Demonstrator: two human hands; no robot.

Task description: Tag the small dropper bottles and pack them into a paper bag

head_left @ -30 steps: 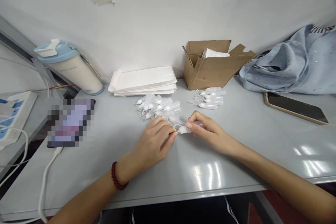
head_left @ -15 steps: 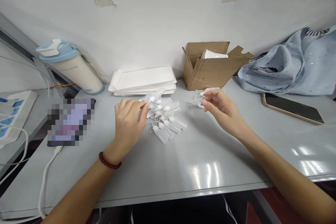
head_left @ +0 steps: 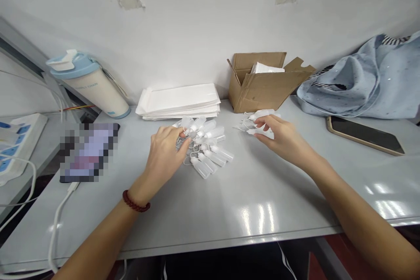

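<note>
Small clear plastic bottles (head_left: 215, 157) with white caps and thin loops lie in a loose pile at the middle of the table. Over the pile's left side is my left hand (head_left: 167, 151), a dark red braided bracelet at its wrist. Its thumb and forefinger stand apart at the bottle caps, and I see nothing gripped. A few more such bottles (head_left: 262, 115) lie to the right, in front of the cardboard box. My right hand (head_left: 284, 140) reaches over these, thumb and fingers spread around the nearer bottle, which its fingers partly cover.
Behind the pile lies a stack of white paper sleeves (head_left: 179, 98). An open cardboard box (head_left: 262, 92) with white papers stands beside it. At left are a tumbler (head_left: 95, 85), a charging phone (head_left: 90, 153) and a power strip (head_left: 22, 140); at right, a phone (head_left: 365, 135) and blue cloth bag (head_left: 364, 78).
My left thumb and forefinger have parted from their pinch, and the bottle raised there now lies in the pile. My right fingers have spread, and the nearer right-hand bottle shows more plainly.
</note>
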